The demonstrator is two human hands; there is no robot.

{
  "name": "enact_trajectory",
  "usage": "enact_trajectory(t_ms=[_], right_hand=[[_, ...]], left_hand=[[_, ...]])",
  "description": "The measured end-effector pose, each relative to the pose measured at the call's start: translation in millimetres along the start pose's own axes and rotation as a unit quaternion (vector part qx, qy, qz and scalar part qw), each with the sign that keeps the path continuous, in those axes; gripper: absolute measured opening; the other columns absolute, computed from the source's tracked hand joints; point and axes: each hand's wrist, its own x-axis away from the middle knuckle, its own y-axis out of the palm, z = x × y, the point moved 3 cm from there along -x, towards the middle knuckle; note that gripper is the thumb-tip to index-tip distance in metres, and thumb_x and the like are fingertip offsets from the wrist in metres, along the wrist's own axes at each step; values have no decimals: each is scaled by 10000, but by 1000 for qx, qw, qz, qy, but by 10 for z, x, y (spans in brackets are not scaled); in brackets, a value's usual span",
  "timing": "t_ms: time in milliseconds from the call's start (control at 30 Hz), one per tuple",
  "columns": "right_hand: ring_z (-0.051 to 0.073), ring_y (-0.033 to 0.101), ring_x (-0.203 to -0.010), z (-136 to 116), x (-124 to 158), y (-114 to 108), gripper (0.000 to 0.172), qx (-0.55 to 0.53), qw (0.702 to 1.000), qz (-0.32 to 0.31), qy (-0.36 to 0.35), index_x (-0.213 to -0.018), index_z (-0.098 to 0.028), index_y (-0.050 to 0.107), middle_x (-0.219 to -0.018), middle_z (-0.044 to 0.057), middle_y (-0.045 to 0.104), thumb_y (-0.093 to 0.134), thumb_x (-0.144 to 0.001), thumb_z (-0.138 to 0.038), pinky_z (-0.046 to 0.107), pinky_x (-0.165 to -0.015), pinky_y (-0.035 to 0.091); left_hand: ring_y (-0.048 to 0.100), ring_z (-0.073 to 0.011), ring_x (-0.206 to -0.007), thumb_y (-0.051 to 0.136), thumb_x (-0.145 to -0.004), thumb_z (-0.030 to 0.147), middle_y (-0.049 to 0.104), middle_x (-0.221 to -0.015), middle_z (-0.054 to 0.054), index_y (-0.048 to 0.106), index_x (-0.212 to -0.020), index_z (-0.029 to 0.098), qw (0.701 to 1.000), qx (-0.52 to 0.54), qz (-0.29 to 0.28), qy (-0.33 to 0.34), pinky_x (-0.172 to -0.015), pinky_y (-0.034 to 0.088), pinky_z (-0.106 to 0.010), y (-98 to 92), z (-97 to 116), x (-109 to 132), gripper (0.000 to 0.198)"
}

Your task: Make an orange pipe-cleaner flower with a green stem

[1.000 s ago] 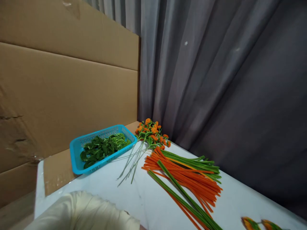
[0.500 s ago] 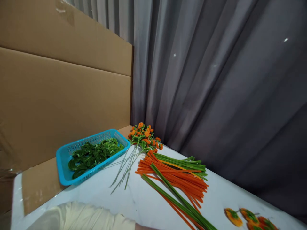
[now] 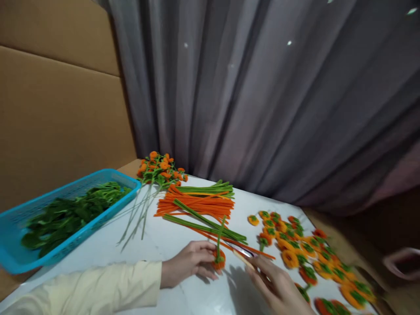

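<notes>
An orange flower (image 3: 219, 261) with an upright green stem is held in the fingertips of my left hand (image 3: 192, 264), low over the white table. To its right, my right hand (image 3: 277, 282) is closed around a tool (image 3: 242, 251) with a shiny metal end that points toward the flower. The lower part of the tool is hidden in my palm. Just beyond both hands lie green strips (image 3: 210, 227) and a pile of orange strips (image 3: 197, 204).
A blue basket (image 3: 70, 238) of green leaves stands at the left, against cardboard (image 3: 59, 113). Stemmed orange flowers (image 3: 160, 170) lie at the back. Many orange and yellow flower pieces (image 3: 308, 249) spread over the right side. A grey curtain (image 3: 229, 96) hangs behind.
The view has swung right and down. Both my hands now show, the left with a flower and the right with a tool; before, only a sleeve and a bit of forearm showed. More flower pieces are visible.
</notes>
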Motion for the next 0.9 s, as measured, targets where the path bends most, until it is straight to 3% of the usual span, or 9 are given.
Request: enact_trajectory(t_ms=[67, 133, 233, 367, 467, 567, 733, 900], right_hand=[[140, 568, -606, -95, -137, -154, 365, -56, 995, -84, 1, -946, -165, 632, -703, 40, 627, 320, -932, -352, 223, -601, 466], [121, 526, -534, -148, -251, -237, 363, -80, 990, -119, 6, -976, -134, 628, -577, 11, 568, 318, -936, -319, 214, -574, 436], [99, 506, -504, -153, -339, -198, 333, -129, 981, -144, 23, -1113, -136, 585, -586, -2, 549, 331, -926, -245, 196, -539, 431], [66, 433, -389, -99, -344, -99, 360, -240, 949, -188, 84, -1208, -171, 529, -623, -16, 501, 364, -915, -299, 160, -346, 376], [43, 405, -369, -105, -328, -113, 321, -317, 918, -210, 114, -1121, -171, 587, -648, -18, 496, 429, -892, -330, 150, -324, 380], [41, 361, -325, -123, -319, -88, 279, -352, 891, -241, 153, -1004, -160, 620, -517, -53, 432, 437, -892, -338, 142, -310, 373], [31, 271, -270, -112, -326, 40, 199, -326, 893, -254, 178, -911, -175, 587, -432, -88, 350, 420, -888, -280, 114, -242, 267], [52, 340, -259, -127, -316, 49, 215, -310, 895, -286, 143, -867, -196, 543, -407, -82, 378, 349, -903, -278, 116, -238, 259]], left_hand=[[644, -167, -764, 695, -677, 283, 665, -872, -75, 616, -951, 134, 1000, -23, -3, 18, -708, 529, -305, 31, 51, -31, 321], [643, -175, -791, 680, -701, 305, 657, -903, -80, 598, -1012, 141, 998, -49, -4, 37, -694, 530, -294, 55, 72, -85, 361], [649, -194, -803, 680, -707, 342, 650, -901, -79, 558, -1099, 146, 995, -75, -1, 62, -682, 531, -300, 89, 83, -155, 455], [648, -179, -729, 686, -699, 387, 657, -830, -67, 494, -1189, 135, 991, -100, 6, 84, -658, 521, -292, 107, 102, -187, 584], [644, -161, -664, 681, -701, 415, 659, -840, -68, 484, -1206, 134, 990, -115, 17, 82, -648, 514, -290, 83, 99, -186, 611], [650, -166, -664, 671, -711, 423, 658, -861, -75, 493, -1208, 139, 990, -123, 10, 70, -669, 512, -304, 61, 74, -187, 600], [646, -166, -681, 647, -734, 419, 649, -818, -61, 512, -1193, 157, 989, -131, -6, 64, -642, 503, -288, 38, 37, -206, 546], [637, -145, -634, 636, -750, 372, 623, -756, -21, 507, -1174, 170, 990, -130, -17, 55, -634, 507, -285, 18, 30, -223, 487]])
